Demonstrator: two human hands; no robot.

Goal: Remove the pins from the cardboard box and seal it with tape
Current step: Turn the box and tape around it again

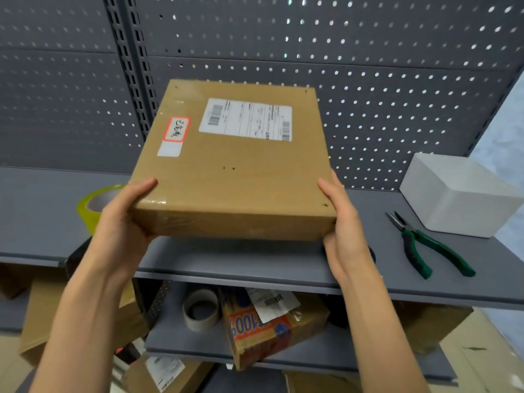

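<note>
A cardboard box (235,165) is shown lifted clear of the grey shelf (255,259), its near edge raised and its broad labelled face tilted toward the camera. The box is clamped between both hands: the left hand (124,219) is wrapped round the near left corner with the thumb laid on the top face, and the right hand (344,222) is pressed against the near right corner with the fingers curled under the edge. A white shipping label (246,120) and a red-bordered sticker (175,129) are seen on the top face. Small dark holes (228,168) are visible near the middle of that face and at its corners; no pin can be made out in them, so the pins on this face are judged to have been pulled, though the other faces are hidden. Glossy clear tape appears at the near left corner, but whether the seams are fully sealed cannot be told. The sealing is therefore judged to be the part left, or under inspection. A roll of yellow-green tape (90,205) stands on the shelf just behind the left hand, partly hidden by it. Green-handled pliers (425,245) lie on the shelf to the right, well apart from the box, beside a white foam block (459,194). A perforated back panel (368,52) rises behind.
</note>
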